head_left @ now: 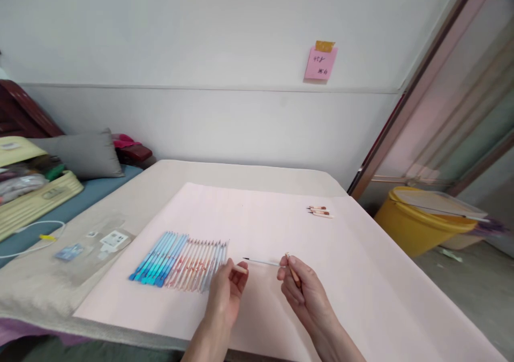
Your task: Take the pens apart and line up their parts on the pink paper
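My left hand [225, 292] is closed in a pinch on a small beige pen cap [241, 269]. My right hand [302, 292] is closed on a thin pen refill [261, 262], whose dark tip points left toward the cap, and also on a beige pen barrel [293, 268] that sticks up between its fingers. The two hands hover close together above a pale pink sheet [257, 217]. Just left of my left hand lies a tidy row of several pens [179, 260], blue on the left and pinkish on the right. A few small beige pen parts [320, 211] lie at the sheet's far right.
The sheet covers a beige table [152, 185]. Clear packets with labels [96, 244] lie at the table's left. A bed with a grey pillow [82, 153] and a yellow basket [36, 201] stands to the left. A yellow bucket [421, 217] sits on the floor at right.
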A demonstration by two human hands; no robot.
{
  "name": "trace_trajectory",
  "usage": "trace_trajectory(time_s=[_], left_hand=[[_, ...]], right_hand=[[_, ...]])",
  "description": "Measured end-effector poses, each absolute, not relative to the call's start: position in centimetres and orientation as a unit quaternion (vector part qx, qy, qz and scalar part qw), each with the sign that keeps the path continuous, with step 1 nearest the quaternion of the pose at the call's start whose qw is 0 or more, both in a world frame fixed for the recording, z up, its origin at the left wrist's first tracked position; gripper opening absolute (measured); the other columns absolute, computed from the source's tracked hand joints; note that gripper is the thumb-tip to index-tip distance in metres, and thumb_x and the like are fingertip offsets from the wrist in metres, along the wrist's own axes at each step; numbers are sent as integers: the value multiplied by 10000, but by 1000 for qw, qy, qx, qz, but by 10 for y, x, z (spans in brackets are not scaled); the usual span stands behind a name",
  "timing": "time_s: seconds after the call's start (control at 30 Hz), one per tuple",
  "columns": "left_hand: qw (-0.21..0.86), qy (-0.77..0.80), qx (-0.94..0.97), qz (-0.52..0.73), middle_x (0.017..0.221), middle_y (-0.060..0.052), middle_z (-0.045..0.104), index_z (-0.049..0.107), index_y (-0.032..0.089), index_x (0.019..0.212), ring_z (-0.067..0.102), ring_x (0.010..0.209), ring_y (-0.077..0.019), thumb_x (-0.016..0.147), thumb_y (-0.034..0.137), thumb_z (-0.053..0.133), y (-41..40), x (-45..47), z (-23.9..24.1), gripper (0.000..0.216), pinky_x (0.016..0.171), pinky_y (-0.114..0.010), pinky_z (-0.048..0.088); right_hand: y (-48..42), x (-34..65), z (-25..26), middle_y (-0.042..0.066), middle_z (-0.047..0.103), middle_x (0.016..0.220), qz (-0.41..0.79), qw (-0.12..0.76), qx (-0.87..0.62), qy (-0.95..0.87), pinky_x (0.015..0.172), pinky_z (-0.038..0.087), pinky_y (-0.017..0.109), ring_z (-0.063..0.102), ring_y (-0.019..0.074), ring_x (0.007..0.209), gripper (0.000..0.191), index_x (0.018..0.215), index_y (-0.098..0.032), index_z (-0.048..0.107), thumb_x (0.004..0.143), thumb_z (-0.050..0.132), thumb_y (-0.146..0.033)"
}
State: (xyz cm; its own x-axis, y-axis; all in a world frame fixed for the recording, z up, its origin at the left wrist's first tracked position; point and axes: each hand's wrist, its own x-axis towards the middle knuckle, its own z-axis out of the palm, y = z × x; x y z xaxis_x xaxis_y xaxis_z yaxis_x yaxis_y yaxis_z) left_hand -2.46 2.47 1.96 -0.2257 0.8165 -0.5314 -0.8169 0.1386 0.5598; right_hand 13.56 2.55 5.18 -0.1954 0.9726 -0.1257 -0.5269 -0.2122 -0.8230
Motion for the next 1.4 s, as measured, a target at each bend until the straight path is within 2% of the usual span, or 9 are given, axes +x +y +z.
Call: trace_trajectory(time_s=[0.17, 0.3, 0.67, 0.8, 0.93, 1.0, 1.07, 1.27, 1.4], left_hand=[[697, 392, 41, 599, 756, -78, 644, 562, 129, 747, 633, 732, -157, 680, 186, 675, 19, -16, 23, 143, 642, -256, 531], [721, 357, 73, 589, 763, -87, 650, 577, 117, 720, 629, 732, -157, 692, 191, 664, 16, -14, 25, 117, 672, -260, 522], [688, 392, 65, 608, 694, -57, 642, 539, 139, 688, 631, 676, -163, 662, 128, 643, 19, -16, 21, 108, 597, -258, 515], [648, 441, 44, 620, 679, -47, 636, 519, 152, 701, 634, 671, -164, 651, 119, 640, 21, -17, 20, 135, 540, -240, 502], [672, 466, 53, 574, 663, -57, 640, 517, 148, 703, 622, 616, -149, 644, 134, 640, 20, -14, 19, 137, 487, -212, 472], [705, 457, 78, 536, 665, -70, 645, 525, 142, 700, 611, 585, -142, 649, 153, 629, 17, -9, 18, 116, 489, -216, 467], [729, 448, 104, 507, 658, -63, 641, 539, 140, 710, 600, 566, -134, 651, 161, 610, 13, -2, 16, 95, 506, -227, 466], [736, 462, 147, 473, 597, -8, 599, 551, 155, 705, 569, 538, -123, 627, 152, 578, 4, 12, 8, 83, 522, -238, 447], [737, 459, 158, 471, 541, 20, 550, 554, 155, 676, 528, 481, -110, 609, 152, 600, 2, 14, 6, 81, 491, -232, 423]], right_hand=[[20, 120, 47, -5, 609, 615, 694, 516, -352, -357, 357, 119, 201, 179, -9, 320, 251, 745, -146, 574, 813, 528, -383], [19, 111, 36, -28, 563, 518, 709, 490, -360, -357, 346, 91, 202, 192, -5, 302, 257, 713, -139, 561, 813, 527, -374], [13, 103, 38, -42, 525, 448, 760, 420, -363, -338, 316, 67, 186, 175, -8, 266, 281, 689, -141, 555, 767, 553, -411], [20, 113, 33, -28, 546, 494, 746, 439, -405, -295, 304, 81, 169, 179, -15, 274, 259, 699, -126, 587, 764, 560, -376], [30, 122, 19, 12, 603, 579, 725, 480, -462, -173, 299, 251, 150, 365, 15, 331, 185, 641, -129, 587, 697, 634, -299], [32, 121, 13, 40, 636, 644, 724, 487, -465, -148, 424, 424, 178, 533, 75, 480, 144, 629, -138, 592, 677, 645, -263], [32, 117, 7, 59, 650, 682, 729, 487, -458, -148, 573, 492, 227, 593, 118, 601, 126, 625, -136, 606, 676, 632, -249], [19, 100, 0, 4, 579, 524, 735, 468, -449, -197, 451, 393, 223, 510, 109, 482, 157, 597, -131, 620, 678, 598, -263], [11, 98, 4, 4, 590, 565, 733, 456, -435, -255, 451, 350, 212, 506, 115, 526, 181, 625, -128, 621, 696, 583, -290]])
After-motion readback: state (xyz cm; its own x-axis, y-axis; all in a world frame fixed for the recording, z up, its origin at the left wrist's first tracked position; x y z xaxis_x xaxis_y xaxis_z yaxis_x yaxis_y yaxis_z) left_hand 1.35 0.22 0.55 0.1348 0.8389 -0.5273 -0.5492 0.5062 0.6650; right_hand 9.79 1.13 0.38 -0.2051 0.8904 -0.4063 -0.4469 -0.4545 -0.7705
